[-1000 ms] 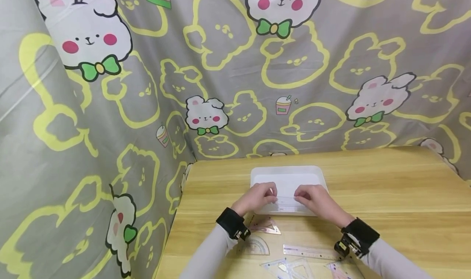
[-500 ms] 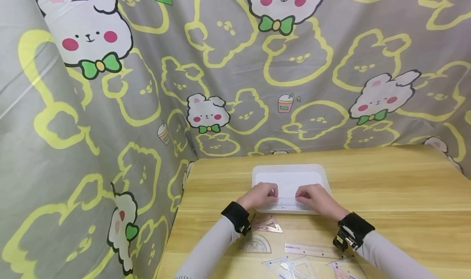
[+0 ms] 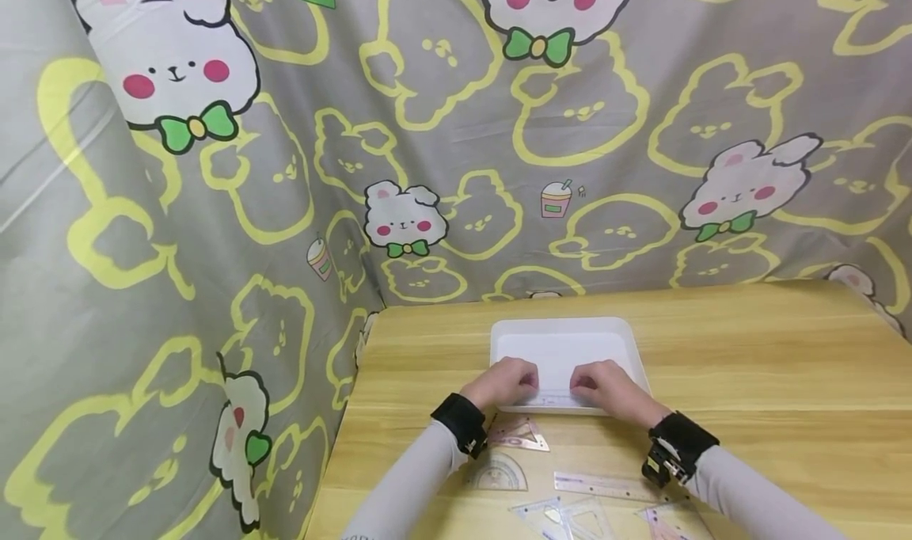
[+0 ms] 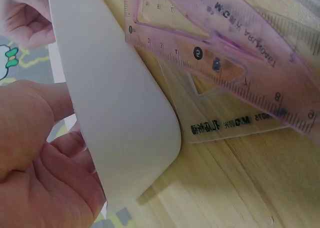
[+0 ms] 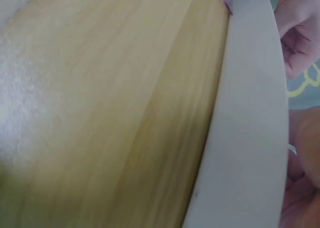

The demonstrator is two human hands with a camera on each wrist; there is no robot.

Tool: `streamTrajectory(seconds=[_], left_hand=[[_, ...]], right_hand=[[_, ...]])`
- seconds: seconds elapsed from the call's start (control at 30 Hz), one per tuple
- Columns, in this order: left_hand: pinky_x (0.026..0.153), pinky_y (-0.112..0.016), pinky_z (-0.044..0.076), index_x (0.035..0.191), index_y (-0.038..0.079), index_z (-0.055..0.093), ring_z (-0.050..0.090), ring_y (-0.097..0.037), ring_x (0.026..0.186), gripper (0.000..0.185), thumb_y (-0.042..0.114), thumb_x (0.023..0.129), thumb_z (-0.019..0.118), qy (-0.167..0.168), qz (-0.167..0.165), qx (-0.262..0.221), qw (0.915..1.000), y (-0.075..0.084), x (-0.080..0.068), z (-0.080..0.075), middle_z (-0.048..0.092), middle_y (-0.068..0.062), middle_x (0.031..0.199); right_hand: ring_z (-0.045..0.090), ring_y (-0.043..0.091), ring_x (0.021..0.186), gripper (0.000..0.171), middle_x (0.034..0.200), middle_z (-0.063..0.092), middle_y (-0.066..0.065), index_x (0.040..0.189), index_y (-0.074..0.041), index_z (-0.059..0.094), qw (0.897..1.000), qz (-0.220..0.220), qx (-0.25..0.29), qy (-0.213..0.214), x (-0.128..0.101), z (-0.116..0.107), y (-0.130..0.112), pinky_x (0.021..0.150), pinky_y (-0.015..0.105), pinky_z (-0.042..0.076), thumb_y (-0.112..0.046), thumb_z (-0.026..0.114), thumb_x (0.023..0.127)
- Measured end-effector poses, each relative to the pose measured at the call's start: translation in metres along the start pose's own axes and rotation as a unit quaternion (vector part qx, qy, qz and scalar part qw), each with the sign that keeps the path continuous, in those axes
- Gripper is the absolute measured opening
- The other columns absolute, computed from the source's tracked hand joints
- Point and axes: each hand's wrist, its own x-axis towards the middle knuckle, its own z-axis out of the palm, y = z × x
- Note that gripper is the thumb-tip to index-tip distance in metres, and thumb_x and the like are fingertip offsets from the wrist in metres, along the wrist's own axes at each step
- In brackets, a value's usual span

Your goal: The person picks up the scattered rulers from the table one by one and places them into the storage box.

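A white rectangular tray [image 3: 563,328] stands on the wooden table. Inside it, along the near wall, lies a clear ruler [image 3: 554,400] seen between my two hands. My left hand [image 3: 504,382] pinches its left part with fingers curled, and my right hand [image 3: 614,389] pinches its right part the same way. In the left wrist view the tray's outer wall [image 4: 112,98] hides the fingertips of my left hand [image 4: 45,153]. Likewise, the right wrist view has the wall [image 5: 245,113] covering part of my right hand [image 5: 302,173].
In front of the tray lie a pink set square [image 3: 523,443], a clear protractor [image 3: 500,474], a pale ruler [image 3: 602,486], clear set squares [image 3: 534,512] and another pinkish set square [image 3: 663,520]. A patterned curtain [image 3: 456,152] hangs behind and left of the table.
Both hands have lowered slightly with the clear ruler, which now sits closer to the tray's near wall and floor. The view has shifted a little.
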Motion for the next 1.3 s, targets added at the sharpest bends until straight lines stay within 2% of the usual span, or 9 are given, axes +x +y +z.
streamTrajectory(seconds=[0.17, 0.33, 0.47, 0.73, 0.97, 1.17, 1.3], left_hand=[[0.072, -0.016, 0.044, 0.085, 0.012, 0.07, 0.054, -0.005, 0.077, 0.014, 0.007, 0.098, 0.067, -0.006, 0.007, 0.006, 0.9999, 0.003, -0.002, 0.003, 0.06, 0.007, 0.079], [0.072, -0.017, 0.044, 0.085, 0.012, 0.07, 0.054, -0.005, 0.076, 0.015, 0.009, 0.1, 0.069, -0.009, 0.0, -0.006, 0.9999, 0.006, -0.002, 0.006, 0.06, 0.007, 0.078], [0.073, -0.017, 0.045, 0.086, 0.012, 0.071, 0.054, -0.004, 0.076, 0.014, 0.01, 0.1, 0.069, -0.013, -0.003, -0.008, 0.9999, 0.006, -0.001, 0.009, 0.061, 0.008, 0.079], [0.073, -0.017, 0.045, 0.088, 0.013, 0.072, 0.055, -0.004, 0.077, 0.013, 0.012, 0.101, 0.069, -0.013, -0.011, -0.01, 0.9998, 0.008, -0.002, 0.007, 0.062, 0.008, 0.08], [0.072, -0.017, 0.045, 0.088, 0.013, 0.072, 0.054, -0.004, 0.076, 0.014, 0.012, 0.101, 0.068, -0.015, -0.015, -0.013, 0.9997, 0.009, -0.004, 0.004, 0.061, 0.008, 0.08], [0.072, -0.017, 0.045, 0.088, 0.012, 0.073, 0.055, -0.005, 0.075, 0.014, 0.011, 0.101, 0.068, -0.008, -0.014, -0.011, 0.9998, 0.008, 0.0, 0.001, 0.062, 0.008, 0.079], [0.071, -0.017, 0.045, 0.088, 0.012, 0.074, 0.055, -0.005, 0.075, 0.014, 0.012, 0.101, 0.068, -0.014, -0.029, -0.008, 0.9995, 0.009, 0.0, 0.001, 0.062, 0.008, 0.079]], right_hand=[[0.064, 0.008, 0.079, 0.012, 0.083, 0.071, -0.008, 0.086, -0.015, 0.075, 1.0, 0.001, -0.01, 0.0, -0.004, 0.006, 0.002, 0.075, 0.032, 0.055, -0.004, 0.078, 0.09], [0.061, 0.008, 0.077, 0.01, 0.081, 0.067, -0.008, 0.086, -0.013, 0.075, 1.0, -0.008, -0.008, 0.012, -0.006, 0.009, 0.002, 0.073, 0.032, 0.054, -0.004, 0.081, 0.088], [0.062, 0.008, 0.078, 0.009, 0.082, 0.067, -0.009, 0.087, -0.013, 0.075, 1.0, 0.0, -0.015, 0.009, -0.007, 0.01, 0.003, 0.074, 0.032, 0.054, -0.006, 0.081, 0.088], [0.062, 0.013, 0.077, 0.007, 0.082, 0.07, -0.001, 0.09, -0.008, 0.075, 0.996, 0.043, -0.051, 0.064, -0.008, 0.005, -0.006, 0.073, 0.039, 0.054, -0.002, 0.077, 0.089], [0.06, 0.014, 0.075, 0.005, 0.084, 0.07, 0.001, 0.097, -0.006, 0.074, 0.996, 0.086, -0.012, 0.026, -0.008, 0.0, -0.015, 0.069, 0.034, 0.051, -0.004, 0.074, 0.093], [0.061, 0.013, 0.075, 0.005, 0.084, 0.071, 0.002, 0.099, -0.004, 0.073, 0.996, 0.087, -0.002, 0.023, -0.005, -0.002, -0.016, 0.069, 0.033, 0.052, -0.004, 0.072, 0.094], [0.06, 0.013, 0.074, 0.005, 0.084, 0.071, 0.002, 0.1, -0.003, 0.073, 0.995, 0.096, 0.002, 0.015, -0.005, -0.002, -0.016, 0.068, 0.032, 0.051, -0.005, 0.072, 0.095]])
